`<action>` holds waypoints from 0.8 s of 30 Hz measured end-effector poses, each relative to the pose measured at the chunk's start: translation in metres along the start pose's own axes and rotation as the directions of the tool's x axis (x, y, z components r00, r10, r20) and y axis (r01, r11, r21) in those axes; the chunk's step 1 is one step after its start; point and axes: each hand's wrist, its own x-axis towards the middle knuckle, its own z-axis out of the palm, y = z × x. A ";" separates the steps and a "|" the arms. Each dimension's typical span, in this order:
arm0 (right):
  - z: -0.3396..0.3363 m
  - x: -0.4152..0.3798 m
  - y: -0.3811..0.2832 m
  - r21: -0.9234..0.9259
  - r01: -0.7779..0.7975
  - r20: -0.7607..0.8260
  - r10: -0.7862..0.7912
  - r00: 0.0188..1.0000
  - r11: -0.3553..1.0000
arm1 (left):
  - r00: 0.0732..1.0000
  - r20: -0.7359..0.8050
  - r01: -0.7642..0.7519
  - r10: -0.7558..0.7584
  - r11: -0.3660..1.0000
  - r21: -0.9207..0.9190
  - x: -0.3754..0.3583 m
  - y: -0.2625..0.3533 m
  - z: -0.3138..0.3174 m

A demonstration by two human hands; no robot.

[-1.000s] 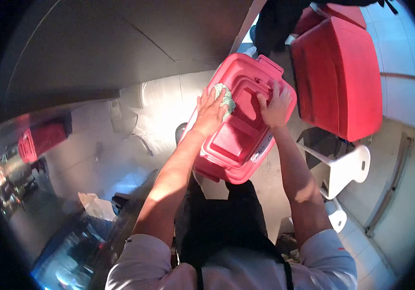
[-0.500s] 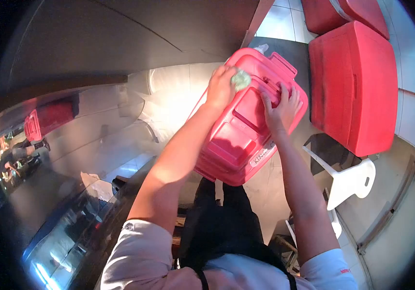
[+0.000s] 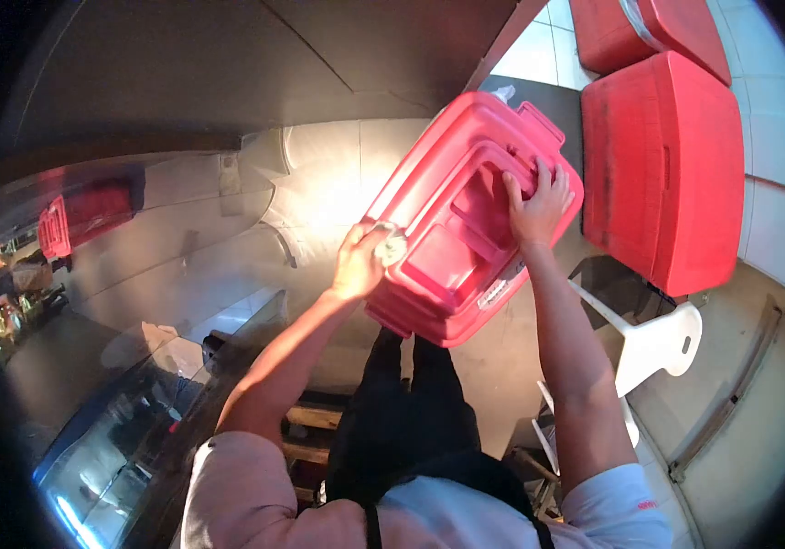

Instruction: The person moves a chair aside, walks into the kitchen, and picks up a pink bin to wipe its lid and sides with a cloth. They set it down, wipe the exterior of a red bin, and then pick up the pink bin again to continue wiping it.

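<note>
In front of me is a red plastic storage bin with its lid (image 3: 452, 224) facing up and a handwritten label (image 3: 495, 293) on its near right side. My left hand (image 3: 362, 263) is closed around a crumpled pale cloth (image 3: 391, 245) and presses it on the lid's left edge. Fingers spread, my right hand (image 3: 541, 206) rests flat on the lid's right side and holds nothing.
Larger red bins (image 3: 662, 174) stand to the right, beside a white plastic chair (image 3: 658, 343). A dark panel (image 3: 228, 73) spans the upper left. At lower left is a glass-topped case (image 3: 123, 430). Another red crate (image 3: 91, 215) lies at far left.
My left hand has slid with the cloth from the lid's upper middle down to its left edge, toward me. My right hand stays on the lid almost in place.
</note>
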 end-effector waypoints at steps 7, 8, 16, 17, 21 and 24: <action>0.000 0.006 0.000 0.013 0.012 0.000 -0.012 1.000 1.000 | 0.984 -0.112 -0.148 0.142 0.988 -0.050 0.185 0.044 0.078; 0.002 0.007 -0.001 0.023 0.029 -0.013 -0.029 1.000 0.999 | 0.978 -0.129 -0.167 0.162 0.985 -0.029 0.195 0.034 0.082; 0.004 0.006 0.006 0.047 0.018 0.001 -0.018 1.000 0.999 | 0.995 -0.060 -0.084 0.086 0.996 0.032 0.010 -0.022 0.017; 0.003 0.006 0.005 0.045 0.013 0.002 -0.013 1.000 0.999 | 0.999 -0.021 -0.043 0.044 0.999 0.004 -0.021 -0.026 -0.001; 0.002 0.007 0.003 0.032 0.002 -0.014 -0.001 1.000 0.999 | 0.999 -0.010 0.048 -0.049 0.998 -0.044 -0.064 -0.040 -0.005; 0.002 0.008 0.002 0.030 0.005 -0.021 -0.004 1.000 1.000 | 0.998 -0.048 -0.031 0.032 0.999 0.026 -0.019 -0.025 0.000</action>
